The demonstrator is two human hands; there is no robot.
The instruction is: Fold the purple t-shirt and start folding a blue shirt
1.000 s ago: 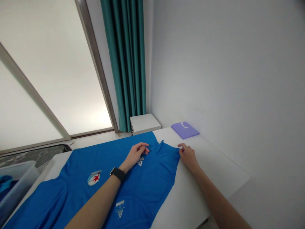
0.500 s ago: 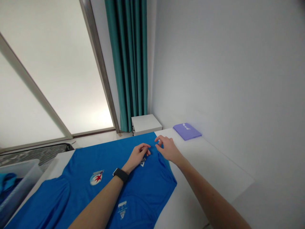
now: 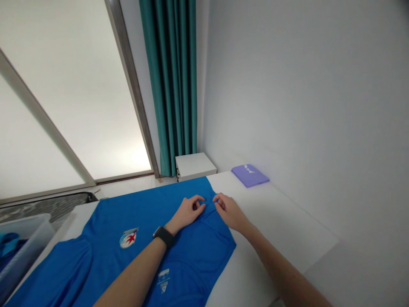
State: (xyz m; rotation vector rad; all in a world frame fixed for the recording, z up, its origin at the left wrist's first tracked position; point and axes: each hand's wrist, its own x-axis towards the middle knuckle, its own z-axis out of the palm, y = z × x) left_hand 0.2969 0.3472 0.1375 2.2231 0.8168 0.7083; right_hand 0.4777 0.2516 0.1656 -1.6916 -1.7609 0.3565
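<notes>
A blue T-shirt [image 3: 111, 213] lies spread on a white table, with a round red-and-white emblem on it and a printed neck label near the bottom of the view. My left hand [image 3: 189, 211], a dark watch on its wrist, rests over the shirt with thumb and index finger curled onto the cloth near the sleeve edge. Opposite it, my right hand [image 3: 231, 213] pinches the right edge of the same shirt. A slight fold of fabric runs between the two sets of fingertips.
A folded purple cloth [image 3: 250, 175] lies on the white table [image 3: 281, 226] by the wall. At left stands a clear plastic bin [image 3: 38, 238] with blue clothing inside. Behind the table are a small white cabinet [image 3: 195, 165] and a green curtain [image 3: 172, 94].
Both hands have closed onto the shirt near its right edge. My right hand has come slightly down, and the fabric there has shifted and creased.
</notes>
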